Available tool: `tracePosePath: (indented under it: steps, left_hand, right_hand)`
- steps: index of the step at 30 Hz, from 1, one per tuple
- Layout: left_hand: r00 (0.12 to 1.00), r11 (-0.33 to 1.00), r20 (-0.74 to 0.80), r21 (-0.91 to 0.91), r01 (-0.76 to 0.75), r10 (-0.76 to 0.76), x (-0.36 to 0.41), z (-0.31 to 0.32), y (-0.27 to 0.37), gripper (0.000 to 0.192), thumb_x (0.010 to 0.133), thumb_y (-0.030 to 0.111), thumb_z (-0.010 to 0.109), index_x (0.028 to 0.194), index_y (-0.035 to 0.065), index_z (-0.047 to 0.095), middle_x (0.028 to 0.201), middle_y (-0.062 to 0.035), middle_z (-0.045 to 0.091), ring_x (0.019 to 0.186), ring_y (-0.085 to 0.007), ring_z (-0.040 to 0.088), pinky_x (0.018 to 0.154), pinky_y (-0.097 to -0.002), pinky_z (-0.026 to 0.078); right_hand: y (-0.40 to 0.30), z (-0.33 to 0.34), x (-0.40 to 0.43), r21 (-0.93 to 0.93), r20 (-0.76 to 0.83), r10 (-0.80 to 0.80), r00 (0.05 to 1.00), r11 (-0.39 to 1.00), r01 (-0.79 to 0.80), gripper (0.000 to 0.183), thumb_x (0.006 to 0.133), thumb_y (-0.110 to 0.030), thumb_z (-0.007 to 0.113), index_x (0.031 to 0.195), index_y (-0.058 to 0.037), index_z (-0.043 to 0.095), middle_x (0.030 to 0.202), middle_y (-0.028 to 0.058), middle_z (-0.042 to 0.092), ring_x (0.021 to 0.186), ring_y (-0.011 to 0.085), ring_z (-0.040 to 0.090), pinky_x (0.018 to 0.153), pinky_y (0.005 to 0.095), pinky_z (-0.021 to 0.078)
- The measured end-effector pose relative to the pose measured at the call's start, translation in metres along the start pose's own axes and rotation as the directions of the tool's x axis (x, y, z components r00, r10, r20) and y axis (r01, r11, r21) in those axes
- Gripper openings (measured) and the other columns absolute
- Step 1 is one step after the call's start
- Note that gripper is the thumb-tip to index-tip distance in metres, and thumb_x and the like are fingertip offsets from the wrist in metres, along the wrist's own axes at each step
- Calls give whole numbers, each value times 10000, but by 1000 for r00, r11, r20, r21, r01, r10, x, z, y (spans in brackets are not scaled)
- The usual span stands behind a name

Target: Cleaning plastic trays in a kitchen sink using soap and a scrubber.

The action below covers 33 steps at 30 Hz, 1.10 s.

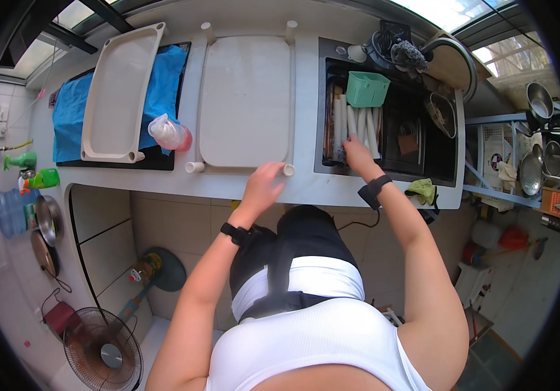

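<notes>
My left hand [263, 188] is over the counter's front edge, fingers apart, close to a short round leg [288, 170] of a white plastic shelf tray [246, 102]. Nothing shows in it. My right hand [358, 154] reaches into the near left part of the dark sink [402, 171], its fingertips at a grey mesh scourer [339, 154]; the grip is partly hidden. Beside it several white tubes [352, 119] lie in the sink, with a green plastic basket [368, 89] at their far end.
A second shelf tray [119, 97] lies on a blue cloth [165, 83] at the left, near a bottle of pink liquid [175, 136]. A curved faucet [470, 63] rises behind the sink. A yellow-green cloth [422, 190] hangs at the counter's front edge. A fan [104, 349] stands lower left.
</notes>
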<state>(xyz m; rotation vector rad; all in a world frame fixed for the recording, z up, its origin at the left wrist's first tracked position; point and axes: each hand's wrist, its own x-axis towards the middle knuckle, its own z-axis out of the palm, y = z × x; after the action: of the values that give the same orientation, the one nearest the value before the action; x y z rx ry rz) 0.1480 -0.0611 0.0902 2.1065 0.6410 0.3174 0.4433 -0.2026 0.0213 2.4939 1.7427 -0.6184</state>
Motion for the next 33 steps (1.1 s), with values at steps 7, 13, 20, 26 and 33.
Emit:
tracePosePath:
  steps: [7, 13, 20, 26, 33]
  left_hand:
    - [995, 998, -97, -65, 19, -25, 13, 17, 1, 330, 739, 75, 699, 1052, 9, 620, 1040, -151, 634, 939, -336, 605, 807, -368, 491]
    - [991, 993, -97, -74, 87, -94, 13, 21, -6, 308, 701, 68, 726, 999, 18, 662, 948, -151, 661, 849, -314, 633, 738, -346, 509]
    - [993, 993, -91, -96, 72, -81, 17, 17, 0, 284, 693, 60, 720, 974, 41, 681, 925, -142, 669, 818, -305, 638, 722, -344, 513]
    - [990, 992, -113, -108, 69, -81, 16, 18, -2, 264, 695, 82, 720, 956, 57, 690, 914, -124, 673, 783, -287, 638, 692, -346, 511]
    - [989, 994, -119, -80, 78, -87, 21, 21, -9, 264, 687, 80, 718, 950, 68, 696, 878, -114, 673, 726, -270, 622, 663, -338, 506]
  right_hand:
    - [-85, -62, -19, 505, -388, 2, 922, 837, 210, 336, 631, 120, 600, 936, -22, 591, 915, 149, 602, 926, 358, 567, 782, 413, 471]
    - [-162, -68, -32, 512, -430, -188, 883, 755, 410, 359, 645, 86, 626, 981, -40, 606, 912, 131, 585, 865, 337, 587, 735, 383, 491]
    - [-149, -71, -24, 432, -402, -135, 905, 844, 318, 263, 695, 77, 575, 928, -35, 625, 909, 129, 573, 823, 330, 582, 711, 381, 486]
    - [-159, -66, -32, 342, -452, -293, 842, 815, 468, 225, 719, 14, 561, 929, -38, 625, 884, 123, 562, 823, 305, 577, 727, 366, 476]
    - [-161, -76, -36, 321, -494, -297, 817, 812, 489, 217, 718, 2, 571, 922, -48, 624, 868, 109, 563, 826, 304, 571, 717, 373, 466]
